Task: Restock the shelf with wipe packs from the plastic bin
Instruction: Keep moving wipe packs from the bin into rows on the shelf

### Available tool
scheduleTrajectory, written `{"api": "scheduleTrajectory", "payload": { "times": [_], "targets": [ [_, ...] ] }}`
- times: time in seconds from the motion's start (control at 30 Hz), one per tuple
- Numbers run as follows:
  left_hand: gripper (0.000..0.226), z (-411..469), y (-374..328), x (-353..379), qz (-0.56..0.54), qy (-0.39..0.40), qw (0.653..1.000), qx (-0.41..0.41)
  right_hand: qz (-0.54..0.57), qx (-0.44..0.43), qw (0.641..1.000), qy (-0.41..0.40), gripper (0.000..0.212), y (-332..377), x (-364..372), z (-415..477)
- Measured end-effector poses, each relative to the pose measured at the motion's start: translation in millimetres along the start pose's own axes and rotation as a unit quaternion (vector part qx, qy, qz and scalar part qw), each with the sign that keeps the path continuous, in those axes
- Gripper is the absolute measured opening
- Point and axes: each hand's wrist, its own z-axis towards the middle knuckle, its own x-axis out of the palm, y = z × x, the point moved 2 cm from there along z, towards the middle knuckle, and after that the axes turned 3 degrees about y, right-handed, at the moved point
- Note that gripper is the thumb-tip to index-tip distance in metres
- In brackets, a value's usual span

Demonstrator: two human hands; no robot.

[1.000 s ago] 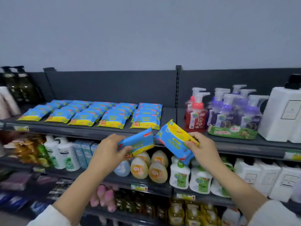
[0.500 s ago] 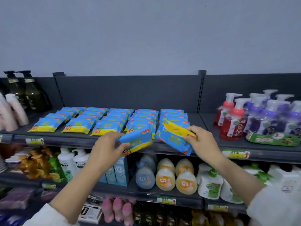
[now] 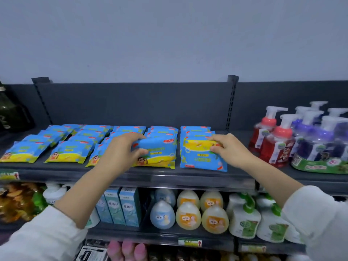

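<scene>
Left hand [image 3: 120,151] grips left pack [image 3: 158,155], fingers curled round its left edge, setting it at the front of its column on the shelf [image 3: 188,176], likely to keep rows flush. Right hand [image 3: 232,150] pinches right pack [image 3: 199,157] by its far right corner. That pack lies yellow end back, so it probably needs turning. Bin out of view. Can't tell if the packs rest fully down.
</scene>
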Motion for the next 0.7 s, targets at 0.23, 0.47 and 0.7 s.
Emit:
{"api": "scheduleTrajectory", "payload": {
  "times": [0.23,0.47,0.7],
  "targets": [
    [0.051,46,30,30,0.059,0.139,0.989,0.000,-0.055,0.002,0.992,0.112,0.038,-26,21,24],
    [0.044,59,39,61,0.081,0.161,0.983,0.038,-0.074,-0.071,0.988,0.118,0.059,-18,22,21],
    [0.064,48,40,70,0.077,0.164,0.983,0.043,-0.072,-0.065,0.987,0.130,0.061,-16,28,23]
  ]
}}
